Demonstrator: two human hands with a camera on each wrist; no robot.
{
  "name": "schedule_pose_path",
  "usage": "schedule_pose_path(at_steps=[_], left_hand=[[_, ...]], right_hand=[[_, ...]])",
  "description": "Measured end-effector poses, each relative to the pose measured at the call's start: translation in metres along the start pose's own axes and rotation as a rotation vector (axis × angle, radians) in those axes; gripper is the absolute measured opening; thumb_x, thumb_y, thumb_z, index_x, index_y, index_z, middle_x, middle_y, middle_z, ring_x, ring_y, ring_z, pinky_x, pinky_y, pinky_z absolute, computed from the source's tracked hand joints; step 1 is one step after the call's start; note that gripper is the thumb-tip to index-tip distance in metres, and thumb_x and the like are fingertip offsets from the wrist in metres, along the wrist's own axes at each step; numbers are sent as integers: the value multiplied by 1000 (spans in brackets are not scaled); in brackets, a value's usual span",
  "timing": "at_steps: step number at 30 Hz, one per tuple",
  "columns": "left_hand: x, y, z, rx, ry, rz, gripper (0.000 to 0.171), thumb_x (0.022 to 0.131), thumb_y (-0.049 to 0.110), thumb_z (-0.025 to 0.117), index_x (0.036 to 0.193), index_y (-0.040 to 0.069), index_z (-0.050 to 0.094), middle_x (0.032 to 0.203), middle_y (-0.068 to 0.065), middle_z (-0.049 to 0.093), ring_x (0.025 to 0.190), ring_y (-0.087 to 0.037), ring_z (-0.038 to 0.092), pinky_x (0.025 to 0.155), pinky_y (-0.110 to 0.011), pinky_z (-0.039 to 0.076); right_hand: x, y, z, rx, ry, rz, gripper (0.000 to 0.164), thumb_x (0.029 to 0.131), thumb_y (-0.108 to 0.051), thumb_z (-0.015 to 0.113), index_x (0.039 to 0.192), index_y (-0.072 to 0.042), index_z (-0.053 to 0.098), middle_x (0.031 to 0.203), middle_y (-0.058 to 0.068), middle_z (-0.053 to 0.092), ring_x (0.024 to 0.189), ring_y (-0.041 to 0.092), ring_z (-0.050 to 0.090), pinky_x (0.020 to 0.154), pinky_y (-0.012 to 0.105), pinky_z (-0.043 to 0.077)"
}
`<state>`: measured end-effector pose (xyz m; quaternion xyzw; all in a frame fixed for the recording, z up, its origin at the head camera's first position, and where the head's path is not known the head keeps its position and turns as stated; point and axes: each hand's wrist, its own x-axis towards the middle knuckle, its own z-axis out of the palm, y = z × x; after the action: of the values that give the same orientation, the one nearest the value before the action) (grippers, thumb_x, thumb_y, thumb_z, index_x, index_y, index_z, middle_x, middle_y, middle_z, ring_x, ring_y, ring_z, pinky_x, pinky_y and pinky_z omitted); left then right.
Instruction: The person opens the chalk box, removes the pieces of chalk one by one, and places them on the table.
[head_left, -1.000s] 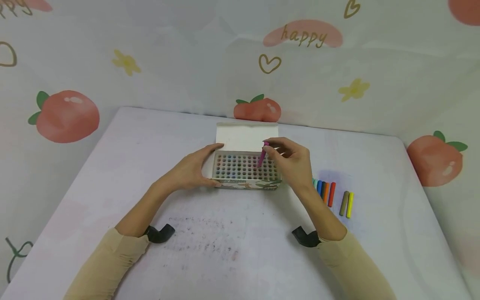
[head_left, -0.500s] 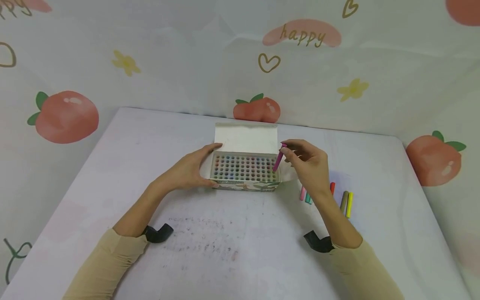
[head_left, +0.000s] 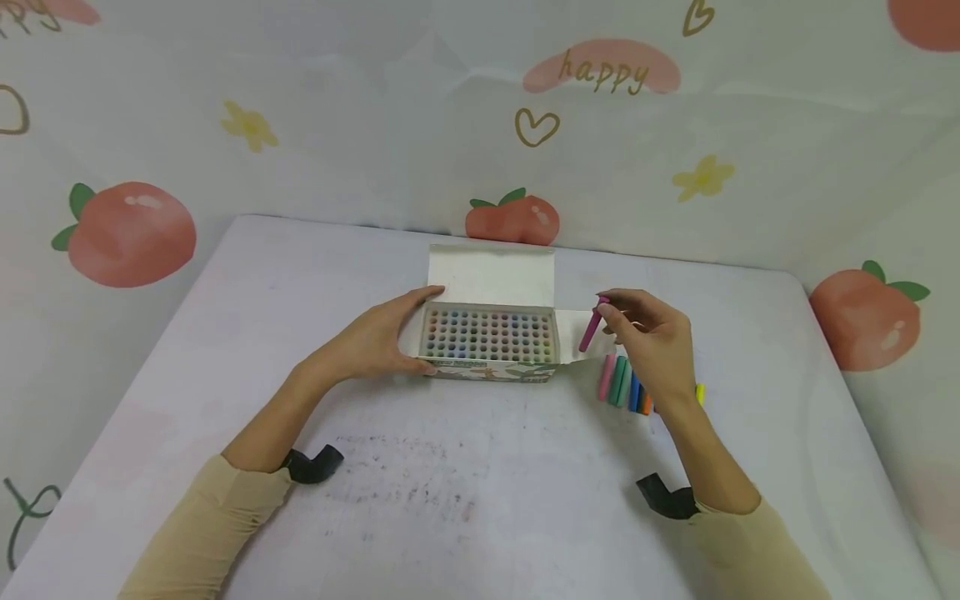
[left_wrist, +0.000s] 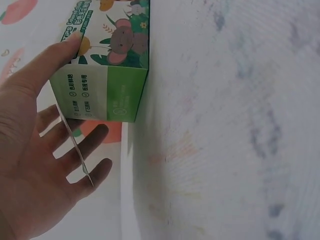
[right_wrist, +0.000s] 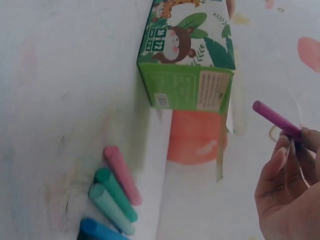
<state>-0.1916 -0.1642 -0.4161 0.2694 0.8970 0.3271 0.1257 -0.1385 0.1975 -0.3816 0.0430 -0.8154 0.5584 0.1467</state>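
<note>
A chalk box (head_left: 491,372) with its lid raised stands at the table's middle, filled with rows of chalk ends of many colours. My left hand (head_left: 372,340) holds the box's left end, thumb on the front face and index finger at the back. In the left wrist view, the other fingers spread behind a side flap (left_wrist: 75,142). To the right of the box, my right hand (head_left: 654,342) pinches a purple chalk stick (head_left: 590,331) between thumb and fingertips. It hangs tilted in front of the right side flap, apart from the box.
Loose chalks lie right of the box: a pink chalk (head_left: 606,378), green chalks (head_left: 619,382), a blue chalk (head_left: 634,393), an orange chalk (head_left: 646,402) and a yellow chalk (head_left: 700,393), some partly hidden by my right hand. Smudges mark the white tabletop (head_left: 420,475). A printed backdrop rises behind.
My right hand has moved right with the purple chalk, from above the box's holes to beyond its right end. My left hand stays on the box.
</note>
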Motion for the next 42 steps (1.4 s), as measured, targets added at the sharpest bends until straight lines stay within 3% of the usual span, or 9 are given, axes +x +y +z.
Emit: schedule_pose_path(at_steps=[6,14,42], left_hand=[[1,-2,-1,23,3,-9,113,68,44,90,157,22,26,147,-8,46,131,-28,45,103,-51,39],[2,-3,-1,-11,4,18,113,67,43,91,157,21,26,153,-10,40,139,-29,39,108,-53,36],[0,-2,2,3,17,-24,112,68,43,90,157,26,25,155,-8,39,139,-30,39,106,-55,37]], right_hand=[[-4,6,-12,-52,-6,38,23,96,-20,68,113,-6,73,95,-5,72,77,15,65,67,21,52],[-9,13,-26,-64,15,82,24,96,-21,67,113,-4,72,95,-5,72,79,14,65,70,22,53],[-33,44,-61,-215,81,208,28,97,-23,66,117,-5,71,94,-12,70,79,15,64,66,17,51]])
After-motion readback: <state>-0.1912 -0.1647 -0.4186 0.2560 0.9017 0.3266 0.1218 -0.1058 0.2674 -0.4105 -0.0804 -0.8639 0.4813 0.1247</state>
